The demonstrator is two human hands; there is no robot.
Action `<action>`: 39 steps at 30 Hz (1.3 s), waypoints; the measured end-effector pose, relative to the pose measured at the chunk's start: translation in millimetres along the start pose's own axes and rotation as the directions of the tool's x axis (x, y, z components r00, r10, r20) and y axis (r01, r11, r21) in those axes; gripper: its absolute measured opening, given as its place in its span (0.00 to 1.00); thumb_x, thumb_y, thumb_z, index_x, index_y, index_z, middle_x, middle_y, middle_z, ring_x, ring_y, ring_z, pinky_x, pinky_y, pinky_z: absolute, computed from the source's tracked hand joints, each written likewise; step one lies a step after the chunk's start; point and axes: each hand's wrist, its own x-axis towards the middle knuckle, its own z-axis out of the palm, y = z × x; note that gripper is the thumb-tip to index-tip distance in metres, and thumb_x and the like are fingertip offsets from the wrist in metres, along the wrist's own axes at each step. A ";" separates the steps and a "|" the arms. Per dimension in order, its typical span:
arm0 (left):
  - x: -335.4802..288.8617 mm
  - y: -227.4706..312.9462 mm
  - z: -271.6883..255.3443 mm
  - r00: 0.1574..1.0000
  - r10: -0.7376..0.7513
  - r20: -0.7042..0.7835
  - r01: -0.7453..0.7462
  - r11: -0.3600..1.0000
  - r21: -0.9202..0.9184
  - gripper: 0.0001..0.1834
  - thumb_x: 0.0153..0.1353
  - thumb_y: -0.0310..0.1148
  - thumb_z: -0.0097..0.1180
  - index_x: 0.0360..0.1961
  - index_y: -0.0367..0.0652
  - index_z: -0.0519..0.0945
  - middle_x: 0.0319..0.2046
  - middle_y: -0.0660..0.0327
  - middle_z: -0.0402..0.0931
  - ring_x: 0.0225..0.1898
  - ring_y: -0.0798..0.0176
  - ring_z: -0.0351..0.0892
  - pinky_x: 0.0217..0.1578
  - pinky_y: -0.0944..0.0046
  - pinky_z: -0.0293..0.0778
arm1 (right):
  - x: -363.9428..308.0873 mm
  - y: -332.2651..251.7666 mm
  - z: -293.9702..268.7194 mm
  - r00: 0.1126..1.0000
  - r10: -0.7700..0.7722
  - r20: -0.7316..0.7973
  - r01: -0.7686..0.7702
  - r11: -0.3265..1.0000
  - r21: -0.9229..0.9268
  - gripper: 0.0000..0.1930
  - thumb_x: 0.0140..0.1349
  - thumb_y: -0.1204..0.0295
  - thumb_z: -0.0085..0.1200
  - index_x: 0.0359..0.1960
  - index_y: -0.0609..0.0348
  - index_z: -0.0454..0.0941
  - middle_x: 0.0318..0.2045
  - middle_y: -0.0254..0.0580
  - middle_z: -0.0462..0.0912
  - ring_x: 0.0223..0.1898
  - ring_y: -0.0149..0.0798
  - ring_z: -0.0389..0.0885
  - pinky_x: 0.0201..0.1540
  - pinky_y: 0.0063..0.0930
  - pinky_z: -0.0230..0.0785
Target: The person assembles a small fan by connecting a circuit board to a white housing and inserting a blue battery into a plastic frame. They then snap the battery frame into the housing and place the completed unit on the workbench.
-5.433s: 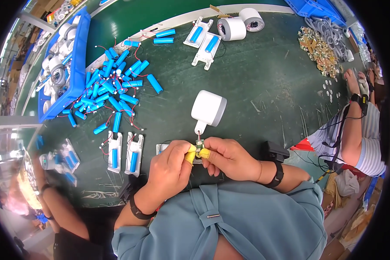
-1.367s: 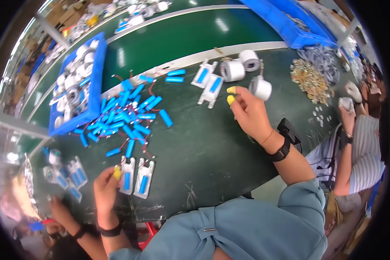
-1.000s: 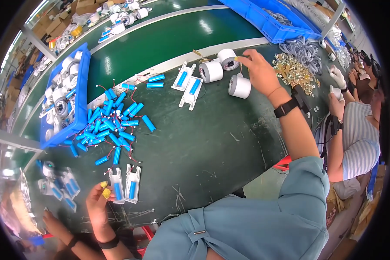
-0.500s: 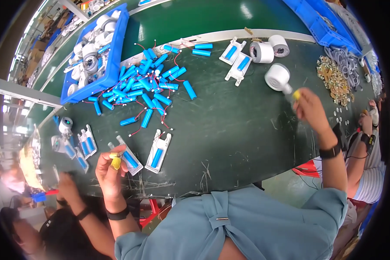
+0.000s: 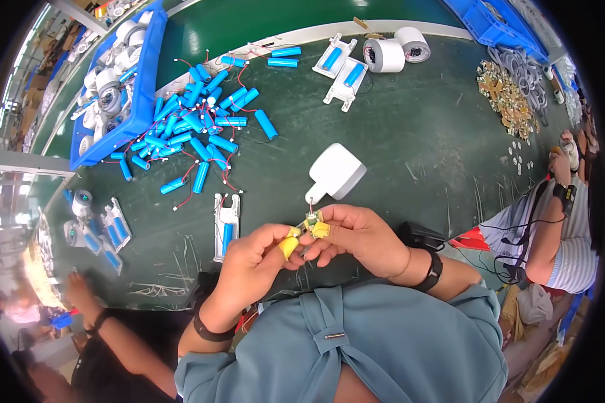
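My right hand (image 5: 359,235) pinches a small green circuit board (image 5: 312,219) between thumb and fingers. A short reddish wire runs from it to a white housing with a grey rim (image 5: 338,171), lying just beyond my hands. My left hand (image 5: 252,260) is closed beside the board, fingertips meeting those of my right; what it pinches is mostly hidden behind the fingers. Both hands wear yellow finger covers. A white holder with a blue battery cell (image 5: 226,232) lies on the table next to my left hand.
A pile of blue cells with wires (image 5: 198,121) lies at the far left, by a blue bin (image 5: 156,74) of white housings. Two holders (image 5: 348,82) and round housings (image 5: 385,56) stand at the back. Small boards (image 5: 501,94) are heaped right. Co-workers' hands (image 5: 81,292) show at both sides.
My right hand has come in from the far right, and the white housing now lies in front of me. My left hand has moved right to meet it. One holder near it no longer shows on the table.
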 end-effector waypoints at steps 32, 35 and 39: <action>14.1 -5.2 12.3 0.558 0.802 0.211 -0.581 0.196 0.790 0.16 0.40 0.20 0.65 0.35 0.37 0.81 0.33 0.57 0.77 0.23 0.59 0.74 0.23 0.66 0.71 | -4.5 9.5 -5.6 0.997 0.046 0.063 -0.035 0.985 -0.168 0.11 0.74 0.68 0.38 0.37 0.61 0.71 0.27 0.35 0.78 0.25 0.27 0.80 0.27 0.18 0.71; 12.2 -4.4 9.6 0.507 0.800 0.322 -0.552 0.014 0.834 0.16 0.42 0.24 0.65 0.37 0.37 0.81 0.35 0.57 0.77 0.24 0.61 0.74 0.23 0.66 0.71 | -3.9 7.7 -7.5 0.994 0.070 0.085 -0.058 0.989 -0.137 0.11 0.74 0.68 0.38 0.37 0.61 0.71 0.26 0.35 0.78 0.25 0.27 0.80 0.27 0.18 0.71; 10.5 -6.3 9.3 0.487 0.770 0.412 -0.515 -0.128 0.848 0.14 0.47 0.25 0.61 0.38 0.37 0.81 0.35 0.58 0.76 0.26 0.64 0.74 0.23 0.67 0.71 | -2.9 9.5 -6.5 0.993 0.102 0.068 -0.092 0.987 -0.133 0.11 0.73 0.69 0.39 0.37 0.61 0.71 0.27 0.35 0.78 0.25 0.28 0.80 0.27 0.18 0.72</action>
